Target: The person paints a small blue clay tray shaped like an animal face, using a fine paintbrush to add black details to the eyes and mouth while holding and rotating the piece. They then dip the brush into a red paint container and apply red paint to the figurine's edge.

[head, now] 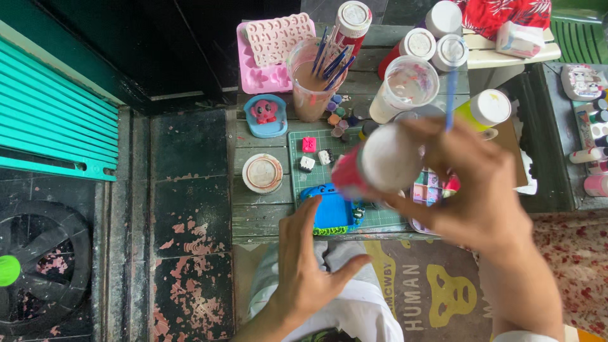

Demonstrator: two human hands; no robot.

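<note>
My right hand (481, 190) holds a red paint bottle with a white cap (380, 163) raised over the table, blurred by motion, and a blue paintbrush (451, 95) sticks up between its fingers. My left hand (310, 266) is empty with fingers spread, hovering at the table's near edge. Just beyond its fingertips lies a blue painted plaque (329, 212) on a green cutting mat (304, 164). Small painted clay pieces (309, 145) lie on the mat.
A cup of murky water with several brushes (313, 82), a pink silicone mould (272, 54), a blue figure with a red character (266, 114), a round lid (263, 173), paint bottles (418, 45), a clear cup (405, 88) and a palette (430, 190) crowd the wooden table (259, 215). A fan (38, 266) stands at left.
</note>
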